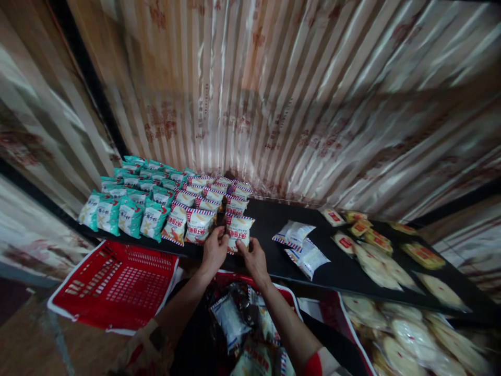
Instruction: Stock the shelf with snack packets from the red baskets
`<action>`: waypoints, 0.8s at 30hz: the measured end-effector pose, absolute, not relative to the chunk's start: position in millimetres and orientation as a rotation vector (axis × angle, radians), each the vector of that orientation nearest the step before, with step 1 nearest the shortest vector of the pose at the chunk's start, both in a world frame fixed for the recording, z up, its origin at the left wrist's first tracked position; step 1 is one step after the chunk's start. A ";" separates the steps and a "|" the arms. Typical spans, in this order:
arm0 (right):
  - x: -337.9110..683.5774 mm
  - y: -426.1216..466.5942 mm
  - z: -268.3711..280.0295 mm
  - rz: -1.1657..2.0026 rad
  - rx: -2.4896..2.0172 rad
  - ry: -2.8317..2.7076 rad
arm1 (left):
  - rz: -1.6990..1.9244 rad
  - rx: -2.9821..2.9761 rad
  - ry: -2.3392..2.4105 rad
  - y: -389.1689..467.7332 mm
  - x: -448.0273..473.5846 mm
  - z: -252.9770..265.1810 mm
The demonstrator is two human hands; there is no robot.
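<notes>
My right hand (254, 257) pinches the lower right corner of a white snack bag (239, 231) with a red-and-blue striped edge, which stands upright at the front edge of the black shelf. Just left of that bag is my left hand (214, 249), fingers closed at the foot of a dark narrow gap or packet (221, 213); what they hold, if anything, I cannot make out. Matching white bags (198, 225) stand in rows to the left and behind. Farther left are rows of teal snack bags (131, 216). Two similar bags (307, 257) lie flat on the right.
Below the shelf (266, 222) at left sits a red basket (117, 282) with a white rim. Loose packets (230, 318) fill another basket beneath my arms. Yellow packs (378, 240) and flat round packets (376, 266) lie at right. Striped plastic sheeting (235, 94) hangs behind.
</notes>
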State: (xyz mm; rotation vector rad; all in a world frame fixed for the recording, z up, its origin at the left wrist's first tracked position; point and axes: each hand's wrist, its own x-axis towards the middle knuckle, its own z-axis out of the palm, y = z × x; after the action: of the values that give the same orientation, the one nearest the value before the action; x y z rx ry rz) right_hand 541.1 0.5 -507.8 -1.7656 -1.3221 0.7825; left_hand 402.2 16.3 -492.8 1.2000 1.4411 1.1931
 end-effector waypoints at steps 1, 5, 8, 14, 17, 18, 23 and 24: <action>540.4 6.0 -508.7 0.770 -1.778 -1.314 | 1.166 1.300 1.471 13.7 402.3 -494.1; 534.8 22.6 -509.8 0.746 -1.839 -1.320 | 1.108 1.637 1.555 3.1 401.8 -507.5; 529.2 30.2 -511.9 0.719 -1.883 -1.351 | 1.099 1.771 1.579 0.6 400.8 -519.6; 521.7 36.7 -519.0 0.694 -1.892 -1.378 | 1.048 1.858 1.595 2.4 398.3 -530.4; 521.2 37.7 -521.6 0.634 -1.901 -1.418 | 1.057 1.862 1.585 2.4 397.9 -533.5; 521.4 38.0 -522.4 0.604 -1.907 -1.437 | 1.059 1.868 1.580 2.3 398.0 -534.6; 522.2 40.4 -525.3 0.552 -1.898 -1.520 | 1.084 1.888 1.592 1.9 398.3 -540.7; 522.1 40.9 -525.7 0.555 -1.902 -1.527 | 1.084 1.895 1.596 2.0 398.3 -542.1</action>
State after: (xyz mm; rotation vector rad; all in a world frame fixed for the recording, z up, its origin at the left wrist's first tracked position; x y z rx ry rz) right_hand 522.1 40.9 -525.7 -1.9021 -1.5265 0.5549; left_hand 398.3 2.0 -542.1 1.8954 1.5961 1.0839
